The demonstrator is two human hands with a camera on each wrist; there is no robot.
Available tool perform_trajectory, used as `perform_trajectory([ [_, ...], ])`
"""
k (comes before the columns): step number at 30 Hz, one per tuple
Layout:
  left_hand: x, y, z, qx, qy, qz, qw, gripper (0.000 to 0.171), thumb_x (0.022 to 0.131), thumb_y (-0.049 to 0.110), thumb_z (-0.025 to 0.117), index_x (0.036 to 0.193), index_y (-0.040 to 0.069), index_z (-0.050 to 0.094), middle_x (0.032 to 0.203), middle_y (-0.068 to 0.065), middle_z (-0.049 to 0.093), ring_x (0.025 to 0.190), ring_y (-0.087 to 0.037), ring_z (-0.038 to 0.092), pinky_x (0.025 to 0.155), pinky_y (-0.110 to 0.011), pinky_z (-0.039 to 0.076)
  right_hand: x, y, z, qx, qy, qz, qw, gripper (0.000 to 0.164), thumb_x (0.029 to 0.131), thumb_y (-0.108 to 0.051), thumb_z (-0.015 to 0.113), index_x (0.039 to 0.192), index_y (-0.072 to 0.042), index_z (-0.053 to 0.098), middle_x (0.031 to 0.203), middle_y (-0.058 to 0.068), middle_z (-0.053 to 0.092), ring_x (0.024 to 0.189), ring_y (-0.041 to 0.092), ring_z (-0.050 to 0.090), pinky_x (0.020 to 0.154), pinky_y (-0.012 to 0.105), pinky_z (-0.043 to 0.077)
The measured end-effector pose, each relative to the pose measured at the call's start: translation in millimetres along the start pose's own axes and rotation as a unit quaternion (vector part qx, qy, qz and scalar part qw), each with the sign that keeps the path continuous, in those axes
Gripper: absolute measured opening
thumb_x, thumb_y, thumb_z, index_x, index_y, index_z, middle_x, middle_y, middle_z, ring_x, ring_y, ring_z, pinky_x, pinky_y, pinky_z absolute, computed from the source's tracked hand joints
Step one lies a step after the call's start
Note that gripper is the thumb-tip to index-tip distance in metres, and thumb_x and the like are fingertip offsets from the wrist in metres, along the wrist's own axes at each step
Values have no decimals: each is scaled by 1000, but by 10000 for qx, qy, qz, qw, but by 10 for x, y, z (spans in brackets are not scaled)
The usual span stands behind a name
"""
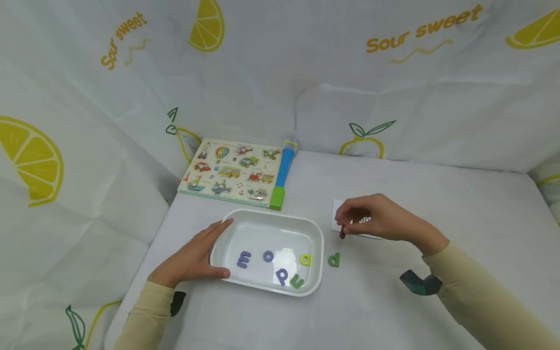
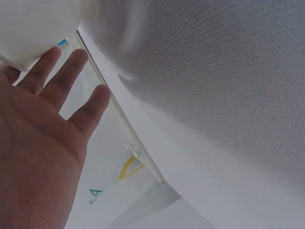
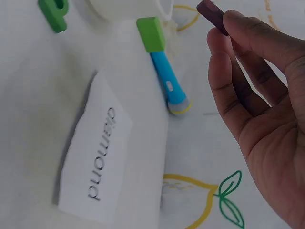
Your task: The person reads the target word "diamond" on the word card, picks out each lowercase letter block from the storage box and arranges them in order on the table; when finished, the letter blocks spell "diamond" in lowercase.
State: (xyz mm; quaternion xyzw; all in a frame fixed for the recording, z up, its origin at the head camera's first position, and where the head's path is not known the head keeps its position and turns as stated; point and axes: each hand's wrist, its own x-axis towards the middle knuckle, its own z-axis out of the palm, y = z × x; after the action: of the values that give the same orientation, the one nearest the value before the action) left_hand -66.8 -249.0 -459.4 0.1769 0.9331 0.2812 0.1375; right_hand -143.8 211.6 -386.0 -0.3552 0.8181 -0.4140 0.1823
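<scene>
My left hand point(image 1: 197, 255) rests on the left end of a white tray point(image 1: 262, 288), thumb and forefinger spread across its rim. In the left wrist view, that hand's other fingers point(image 2: 64, 78) are straight and apart. Inside the tray lie a purple m point(image 1: 244, 259), a purple o point(image 1: 268, 256), another purple letter point(image 1: 282, 276), a green letter point(image 1: 297, 281) and a yellow letter point(image 1: 306, 259). My right hand point(image 1: 378, 218) pinches a small dark red piece point(image 3: 213, 15) between thumb and fingertip, above the table right of the tray. A green letter point(image 1: 334, 260) lies beside the tray.
A white paper reading "diamond" point(image 3: 95, 152) lies beneath the right hand. Behind the tray are a vehicle puzzle board point(image 1: 229, 172) and a blue toy microphone point(image 1: 285, 165) with a green end. A lemon-print cloth point(image 1: 306, 73) hangs at the back and left.
</scene>
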Motion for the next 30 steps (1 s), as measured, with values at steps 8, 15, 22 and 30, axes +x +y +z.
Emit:
perform_trajectory([
  [8, 15, 28, -30, 30, -76, -60, 9999, 121, 65, 64, 87, 162, 27, 24, 160, -17, 33, 142, -43, 35, 105, -65, 39, -328, 357, 334, -159, 155, 372, 9991, 22, 85, -6, 82, 103, -13, 73, 92, -10, 68, 83, 10, 66, 77, 28, 57],
  [15, 25, 33, -24, 26, -92, -125, 9999, 121, 66, 64, 87, 162, 27, 24, 161, -17, 32, 143, -43, 35, 105, -65, 39, -379, 502, 628, 88, 208, 322, 9992, 24, 83, 0, 82, 99, -14, 71, 88, -8, 69, 80, 9, 68, 73, 26, 55],
  [22, 16, 27, -14, 53, -97, -131, 9999, 122, 66, 66, 86, 162, 27, 23, 160, -18, 32, 142, -45, 35, 104, -66, 39, -372, 506, 724, -566, 420, -7, 9975, 27, 80, -1, 84, 98, -16, 71, 89, -12, 68, 80, 4, 63, 70, 25, 54],
  [30, 0, 40, -19, 19, -90, -90, 9999, 121, 66, 65, 87, 162, 28, 23, 161, -17, 32, 142, -44, 35, 104, -66, 39, -435, 410, 824, -1357, 832, 468, 9861, 34, 77, -21, 90, 103, -18, 68, 83, -10, 56, 76, 7, 52, 65, 24, 45],
])
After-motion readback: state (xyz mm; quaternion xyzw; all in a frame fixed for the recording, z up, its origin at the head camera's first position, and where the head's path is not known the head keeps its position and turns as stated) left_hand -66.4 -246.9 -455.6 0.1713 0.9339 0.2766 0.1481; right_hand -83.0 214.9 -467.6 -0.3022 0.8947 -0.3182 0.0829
